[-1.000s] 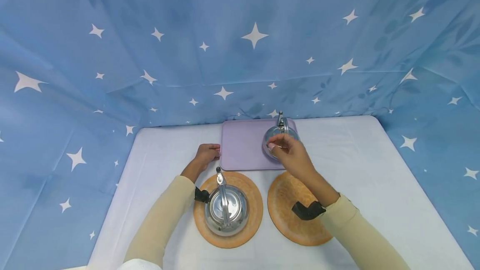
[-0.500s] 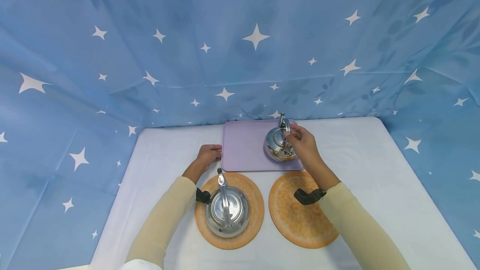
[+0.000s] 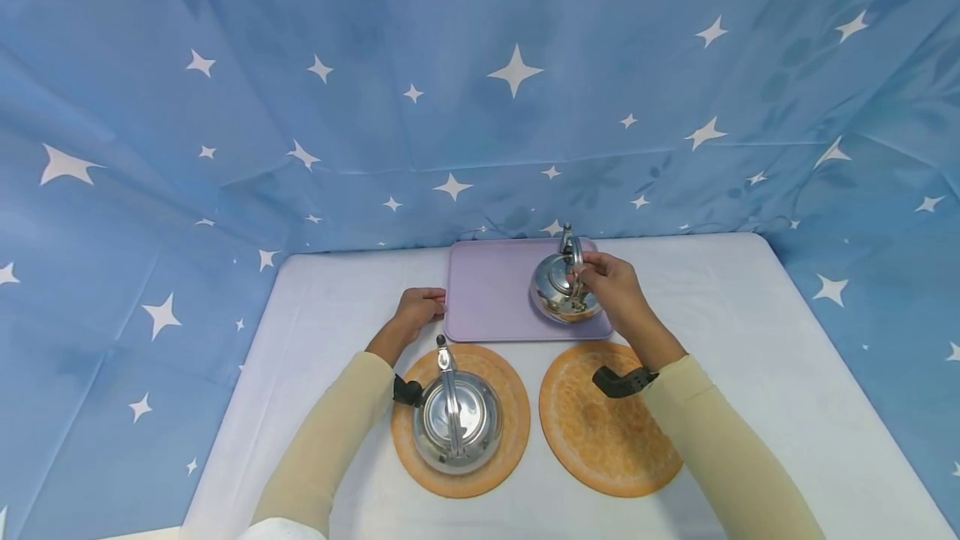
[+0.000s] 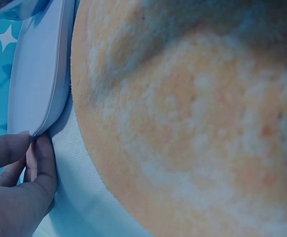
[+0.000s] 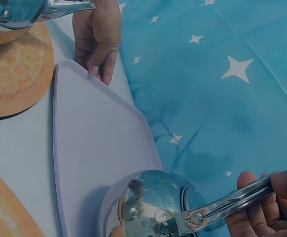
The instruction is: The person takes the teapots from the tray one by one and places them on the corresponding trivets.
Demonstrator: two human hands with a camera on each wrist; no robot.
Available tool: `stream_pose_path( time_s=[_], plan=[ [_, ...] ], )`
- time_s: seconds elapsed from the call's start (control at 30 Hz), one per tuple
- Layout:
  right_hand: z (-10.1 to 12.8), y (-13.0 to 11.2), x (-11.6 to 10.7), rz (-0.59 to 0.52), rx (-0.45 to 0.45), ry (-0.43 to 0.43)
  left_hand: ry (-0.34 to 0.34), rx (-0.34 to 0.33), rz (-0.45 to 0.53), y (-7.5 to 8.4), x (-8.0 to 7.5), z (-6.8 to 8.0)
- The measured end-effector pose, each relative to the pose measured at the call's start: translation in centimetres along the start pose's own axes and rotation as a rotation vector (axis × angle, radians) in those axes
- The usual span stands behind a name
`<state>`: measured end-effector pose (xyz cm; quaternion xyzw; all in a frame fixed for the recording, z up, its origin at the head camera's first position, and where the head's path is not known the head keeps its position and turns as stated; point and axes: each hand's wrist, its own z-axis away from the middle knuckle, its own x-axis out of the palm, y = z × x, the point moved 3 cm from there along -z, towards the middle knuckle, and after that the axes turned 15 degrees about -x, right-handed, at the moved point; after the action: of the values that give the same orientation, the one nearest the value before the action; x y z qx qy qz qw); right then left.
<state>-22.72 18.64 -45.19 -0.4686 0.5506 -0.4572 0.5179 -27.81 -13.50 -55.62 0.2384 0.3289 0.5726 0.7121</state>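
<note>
Silvery kettle (image 3: 549, 297), rounded and mirror-bright

The kettles (image 3: 552, 294) (image 3: 476, 432) are glossy, mirror-smooth metal, the tray (image 3: 491, 290) smooth matt plastic-looking, the backdrop (image 3: 450, 132) creased cloth.

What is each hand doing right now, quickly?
Left hand: pinching the edge of the lilac tray.
Right hand: holding the kettle on the tray by its handle.
</note>
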Motion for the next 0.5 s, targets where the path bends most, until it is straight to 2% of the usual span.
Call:
stream_pose_path(
  time_s=[0.27,0.5],
  plan=[
    [0.3,-0.2,-0.1,-0.004,-0.015,-0.022,0.007,-0.006,-0.004,0.1,0.1,-0.1],
    [1.0,-1.3,0.0,0.002,-0.063,-0.078,0.006,-0.015,0.006,0.1,0.1,0.0]
  ],
)
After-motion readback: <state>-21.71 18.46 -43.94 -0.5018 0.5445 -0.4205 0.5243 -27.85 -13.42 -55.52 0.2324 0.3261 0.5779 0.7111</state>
